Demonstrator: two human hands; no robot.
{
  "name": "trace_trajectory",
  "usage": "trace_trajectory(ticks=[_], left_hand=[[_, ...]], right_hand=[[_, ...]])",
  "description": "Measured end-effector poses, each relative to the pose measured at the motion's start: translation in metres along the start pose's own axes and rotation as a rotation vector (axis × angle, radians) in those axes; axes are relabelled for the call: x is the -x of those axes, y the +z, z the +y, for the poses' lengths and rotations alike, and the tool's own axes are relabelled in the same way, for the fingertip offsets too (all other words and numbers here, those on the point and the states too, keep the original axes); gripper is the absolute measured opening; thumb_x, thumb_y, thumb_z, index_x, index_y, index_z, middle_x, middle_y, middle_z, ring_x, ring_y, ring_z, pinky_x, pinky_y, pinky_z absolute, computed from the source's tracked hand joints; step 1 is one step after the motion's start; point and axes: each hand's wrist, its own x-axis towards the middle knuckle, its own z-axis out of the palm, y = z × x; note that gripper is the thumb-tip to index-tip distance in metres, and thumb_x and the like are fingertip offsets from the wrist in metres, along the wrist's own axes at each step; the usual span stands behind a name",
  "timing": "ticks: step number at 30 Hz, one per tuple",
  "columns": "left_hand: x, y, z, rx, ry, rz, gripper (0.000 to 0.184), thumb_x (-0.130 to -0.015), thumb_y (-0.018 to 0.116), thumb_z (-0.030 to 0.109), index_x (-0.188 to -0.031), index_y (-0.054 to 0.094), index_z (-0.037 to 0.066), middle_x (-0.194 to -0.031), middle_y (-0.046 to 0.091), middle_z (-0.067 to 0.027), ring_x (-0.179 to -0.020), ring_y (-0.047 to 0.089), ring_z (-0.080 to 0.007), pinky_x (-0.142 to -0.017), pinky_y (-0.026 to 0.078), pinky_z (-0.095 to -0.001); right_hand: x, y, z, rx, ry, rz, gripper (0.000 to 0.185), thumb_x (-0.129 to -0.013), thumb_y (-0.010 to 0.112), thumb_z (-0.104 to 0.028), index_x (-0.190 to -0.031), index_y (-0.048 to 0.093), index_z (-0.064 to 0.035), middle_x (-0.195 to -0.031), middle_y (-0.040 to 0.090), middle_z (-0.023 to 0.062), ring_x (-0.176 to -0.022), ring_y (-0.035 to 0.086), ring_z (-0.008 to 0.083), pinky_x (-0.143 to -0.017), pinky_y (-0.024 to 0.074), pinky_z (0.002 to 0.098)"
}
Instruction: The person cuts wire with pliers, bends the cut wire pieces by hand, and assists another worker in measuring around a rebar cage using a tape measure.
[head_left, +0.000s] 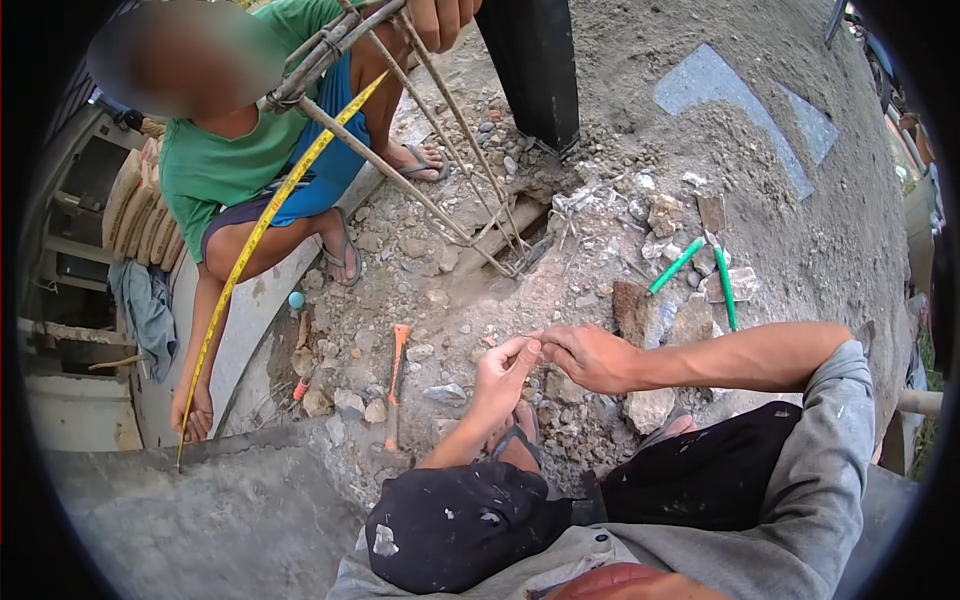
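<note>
Left hand (503, 378) and right hand (597, 360) joined at the fingertips, anything pinched unclear, green-handled pincers (725, 290) laid on rubble (692, 322)

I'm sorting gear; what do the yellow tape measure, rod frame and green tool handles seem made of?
Tape measure: probably coated metal, printed yellow, stiffly curved. Rod frame: likely steel, dull brown, rust-like. Green handles: smooth, evenly coloured, perhaps plastic.

We hold our left hand (502, 376) and right hand (594, 358) together at the fingertips above the rubble (470, 330); whether they pinch something, we cannot quite tell. Green-handled cutters (723, 285) lie to our right, and opposite us a person in green (215, 172) has one hand beside a yellow tape measure (270, 208).
</note>
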Motion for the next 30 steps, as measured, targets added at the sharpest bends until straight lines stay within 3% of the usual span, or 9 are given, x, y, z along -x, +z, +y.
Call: trace_trajectory(ticks=[14, 23, 30], left_hand=[[-0.002, 0.003, -0.012, 0.204, -0.014, 0.055, 0.032, -0.096, 0.062, 0.025, -0.111, 0.067, -0.003, -0.094, 0.069, -0.0039, -0.084, 0.059, -0.006, -0.074, 0.045, -0.0212], [0.002, 0.011, -0.009, 0.182, -0.037, 0.107, 0.043, -0.095, 0.063, 0.033, -0.111, 0.065, -0.007, -0.091, 0.069, -0.0041, -0.084, 0.057, -0.0069, -0.076, 0.044, -0.0218], [-0.003, 0.006, -0.023, 0.182, 0.031, 0.202, 0.037, -0.095, 0.064, 0.034, -0.103, 0.07, -0.002, -0.08, 0.065, 0.0003, -0.071, 0.05, -0.0041, -0.062, 0.039, -0.0202]], right_hand=[[-0.005, -0.006, -0.004, 0.065, 0.049, -0.029, 0.032, -0.096, 0.046, -0.023, -0.12, 0.06, -0.0078, -0.088, 0.066, 0.0239, -0.083, 0.062, 0.0446, -0.075, 0.0498, 0.0501], [-0.004, 0.002, 0.004, 0.121, 0.005, -0.038, 0.027, -0.094, 0.052, -0.023, -0.094, 0.066, -0.0003, -0.08, 0.064, 0.0264, -0.077, 0.062, 0.0452, -0.07, 0.0486, 0.0513], [-0.008, -0.01, -0.005, -0.083, 0.16, -0.172, 0.037, -0.096, 0.051, -0.029, -0.08, 0.067, 0.0, -0.059, 0.064, 0.0122, -0.059, 0.065, 0.0296, -0.061, 0.0506, 0.0412]])
